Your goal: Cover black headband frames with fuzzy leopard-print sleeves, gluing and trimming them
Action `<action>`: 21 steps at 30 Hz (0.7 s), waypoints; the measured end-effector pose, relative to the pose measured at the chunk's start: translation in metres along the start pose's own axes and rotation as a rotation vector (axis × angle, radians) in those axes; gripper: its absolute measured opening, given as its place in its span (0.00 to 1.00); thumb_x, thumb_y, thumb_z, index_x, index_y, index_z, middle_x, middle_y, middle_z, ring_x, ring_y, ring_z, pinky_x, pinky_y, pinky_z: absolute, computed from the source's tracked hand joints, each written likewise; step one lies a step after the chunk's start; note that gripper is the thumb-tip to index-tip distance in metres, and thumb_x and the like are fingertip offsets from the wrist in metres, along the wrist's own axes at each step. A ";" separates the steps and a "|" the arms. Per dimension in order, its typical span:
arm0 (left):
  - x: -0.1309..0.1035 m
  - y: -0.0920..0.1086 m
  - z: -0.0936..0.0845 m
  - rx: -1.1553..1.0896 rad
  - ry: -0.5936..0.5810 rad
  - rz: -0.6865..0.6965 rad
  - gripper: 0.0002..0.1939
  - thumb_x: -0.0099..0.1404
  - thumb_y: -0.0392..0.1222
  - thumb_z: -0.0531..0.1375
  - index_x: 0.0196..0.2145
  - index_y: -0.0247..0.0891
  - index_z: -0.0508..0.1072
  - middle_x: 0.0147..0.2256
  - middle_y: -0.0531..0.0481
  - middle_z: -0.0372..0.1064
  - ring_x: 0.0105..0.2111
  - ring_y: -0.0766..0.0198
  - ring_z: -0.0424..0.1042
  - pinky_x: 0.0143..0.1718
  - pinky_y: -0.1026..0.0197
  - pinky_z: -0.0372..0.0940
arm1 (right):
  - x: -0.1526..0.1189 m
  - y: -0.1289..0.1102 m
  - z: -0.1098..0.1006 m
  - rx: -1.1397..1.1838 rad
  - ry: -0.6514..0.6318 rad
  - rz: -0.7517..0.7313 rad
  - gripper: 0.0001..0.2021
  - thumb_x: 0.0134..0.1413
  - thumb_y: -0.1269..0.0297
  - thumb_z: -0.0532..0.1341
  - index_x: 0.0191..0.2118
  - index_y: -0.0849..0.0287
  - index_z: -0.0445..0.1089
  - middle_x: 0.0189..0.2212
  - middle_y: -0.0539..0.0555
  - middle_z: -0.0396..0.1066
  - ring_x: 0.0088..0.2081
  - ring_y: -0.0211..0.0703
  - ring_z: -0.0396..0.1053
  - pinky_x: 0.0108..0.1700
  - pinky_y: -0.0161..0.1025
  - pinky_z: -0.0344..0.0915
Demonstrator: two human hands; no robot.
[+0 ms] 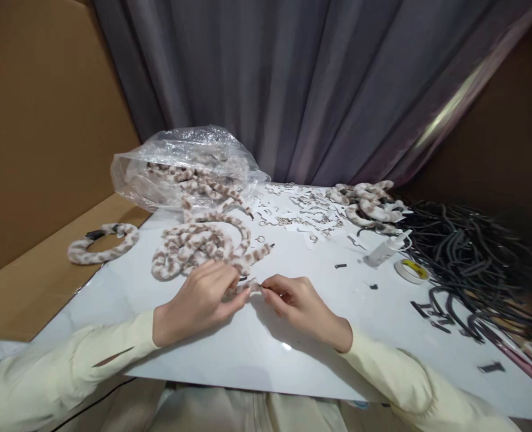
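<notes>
My left hand (pixel 203 297) is closed around the end of a fluffy white-and-brown cord (pixel 253 284), just above the white table. Thumb and fingertips of my right hand (pixel 299 306) pinch the small dark tip at that same end. The exact shape of the tip is too small to make out. Behind my left hand lies a coiled heap of the same fluffy cords (pixel 194 243), some with dark ends. The rest of the held cord is hidden by my left hand.
A clear plastic bag (pixel 176 153) of fluffy cords stands at the back. A fluffy ring (pixel 101 257) lies left. Metal rings with tags (pixel 302 210) are scattered behind. To the right are more fluffy rings (pixel 374 204), a squeeze bottle (pixel 383 252), a tape roll (pixel 401 271) and black cords (pixel 464 246).
</notes>
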State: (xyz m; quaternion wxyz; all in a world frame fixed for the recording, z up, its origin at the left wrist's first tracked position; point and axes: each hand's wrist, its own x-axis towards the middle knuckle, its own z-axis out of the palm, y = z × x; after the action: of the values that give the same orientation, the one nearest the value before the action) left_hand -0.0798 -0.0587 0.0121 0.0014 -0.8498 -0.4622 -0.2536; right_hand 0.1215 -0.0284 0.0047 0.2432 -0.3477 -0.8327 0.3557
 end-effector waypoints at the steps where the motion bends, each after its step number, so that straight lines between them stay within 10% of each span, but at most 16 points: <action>1: -0.001 0.002 -0.001 -0.072 -0.043 -0.046 0.14 0.63 0.42 0.54 0.21 0.36 0.62 0.19 0.53 0.61 0.21 0.67 0.61 0.25 0.64 0.54 | -0.001 -0.002 0.000 0.032 0.002 0.027 0.09 0.58 0.66 0.52 0.31 0.62 0.66 0.16 0.47 0.64 0.19 0.33 0.60 0.24 0.30 0.57; 5: -0.004 0.007 0.001 -0.337 -0.252 -0.180 0.12 0.62 0.38 0.54 0.21 0.35 0.65 0.16 0.56 0.60 0.17 0.72 0.59 0.21 0.69 0.51 | -0.003 -0.005 0.001 0.084 -0.060 -0.001 0.08 0.58 0.65 0.52 0.32 0.62 0.66 0.20 0.48 0.66 0.21 0.33 0.61 0.25 0.30 0.58; 21: -0.006 0.005 0.006 -0.411 -0.321 -0.143 0.11 0.58 0.32 0.50 0.19 0.35 0.58 0.16 0.59 0.48 0.18 0.73 0.51 0.20 0.67 0.46 | -0.003 0.000 0.003 0.055 -0.214 -0.083 0.09 0.57 0.68 0.53 0.35 0.63 0.70 0.24 0.50 0.68 0.24 0.32 0.60 0.27 0.29 0.57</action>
State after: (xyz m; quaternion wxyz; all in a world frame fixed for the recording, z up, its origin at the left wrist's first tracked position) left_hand -0.0762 -0.0649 0.0051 -0.2622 -0.8268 -0.4541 -0.2034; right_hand 0.1214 -0.0318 0.0026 0.1768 -0.2662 -0.8575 0.4031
